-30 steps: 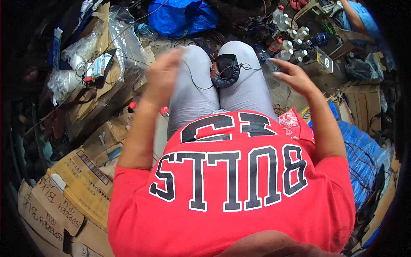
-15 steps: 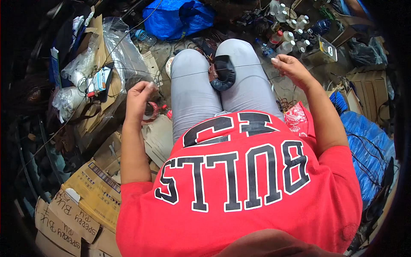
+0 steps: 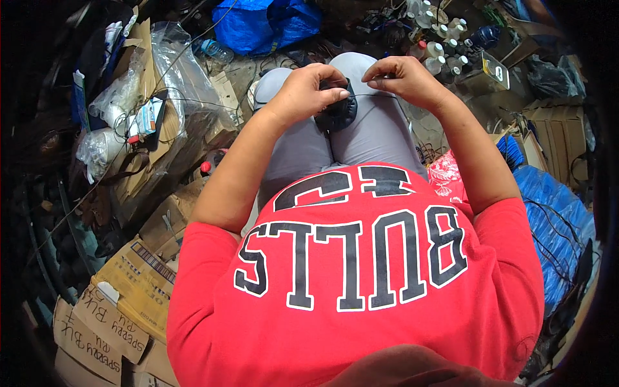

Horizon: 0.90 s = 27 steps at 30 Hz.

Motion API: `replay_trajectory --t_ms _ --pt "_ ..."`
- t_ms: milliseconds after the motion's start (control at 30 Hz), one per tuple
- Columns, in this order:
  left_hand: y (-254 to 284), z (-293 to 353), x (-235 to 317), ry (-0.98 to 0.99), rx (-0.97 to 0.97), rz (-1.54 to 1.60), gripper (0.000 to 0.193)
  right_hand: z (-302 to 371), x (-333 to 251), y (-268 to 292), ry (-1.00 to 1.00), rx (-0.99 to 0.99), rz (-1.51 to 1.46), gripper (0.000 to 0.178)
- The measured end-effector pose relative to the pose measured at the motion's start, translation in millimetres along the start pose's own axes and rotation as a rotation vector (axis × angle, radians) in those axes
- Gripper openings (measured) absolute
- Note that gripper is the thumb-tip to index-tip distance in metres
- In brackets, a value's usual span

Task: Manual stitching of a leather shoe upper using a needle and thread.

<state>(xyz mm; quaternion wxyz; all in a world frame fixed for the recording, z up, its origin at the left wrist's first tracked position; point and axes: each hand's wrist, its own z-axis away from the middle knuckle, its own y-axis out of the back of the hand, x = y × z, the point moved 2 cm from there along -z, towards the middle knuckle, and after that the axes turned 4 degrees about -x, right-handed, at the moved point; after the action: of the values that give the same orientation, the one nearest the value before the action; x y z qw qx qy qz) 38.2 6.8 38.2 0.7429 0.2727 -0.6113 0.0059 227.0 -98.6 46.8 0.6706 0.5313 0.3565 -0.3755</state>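
Observation:
A small dark shoe piece (image 3: 336, 118) with a rounded, padded-looking end lies across my grey-trousered thighs, near the knees. My left hand (image 3: 311, 92) is over its far edge, thumb and fingers pinched close together and covering part of it. Just to the right, above my right thigh, my right hand (image 3: 407, 79) is also in a pinch, its fingertips pointing at the piece. Whatever is between the fingertips of either hand is too fine to make out. A thin dark cord (image 3: 385, 96) crosses the right thigh beside the shoe piece.
Flattened cardboard (image 3: 138, 277) and clear plastic bags (image 3: 184, 77) crowd the left side. Ahead lies a blue bag (image 3: 267, 24). Several bottles (image 3: 435, 50) stand at the far right, with a cardboard box (image 3: 558, 132) and blue sheeting (image 3: 554, 222) nearer on that side.
Both hands, spread wide apart half a second ago with a thin dark line across the legs between them, have come inward to the shoe piece. The left hand now partly covers it.

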Motion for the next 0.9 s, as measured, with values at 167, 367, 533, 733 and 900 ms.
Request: replay_trajectory --t_ms 167,367,533,733,900 --pt "-2 -6 -6 0.201 -0.167 0.209 0.022 4 22 5 0.007 -0.021 0.1 0.027" --pt "0 -5 -10 0.122 -0.193 0.362 0.023 4 -7 0 0.082 0.031 0.152 0.017" --pt "0 -5 -9 0.141 -0.205 0.393 0.024 0 -8 -2 0.187 0.059 0.195 0.012" --pt "-2 -4 -14 0.153 -0.203 0.442 0.023 -1 -4 -5 0.16 0.016 0.12 0.012" --pt "-1 -4 -13 0.173 -0.213 0.441 0.023 0 7 -18 0.137 0.001 -0.068 0.014"
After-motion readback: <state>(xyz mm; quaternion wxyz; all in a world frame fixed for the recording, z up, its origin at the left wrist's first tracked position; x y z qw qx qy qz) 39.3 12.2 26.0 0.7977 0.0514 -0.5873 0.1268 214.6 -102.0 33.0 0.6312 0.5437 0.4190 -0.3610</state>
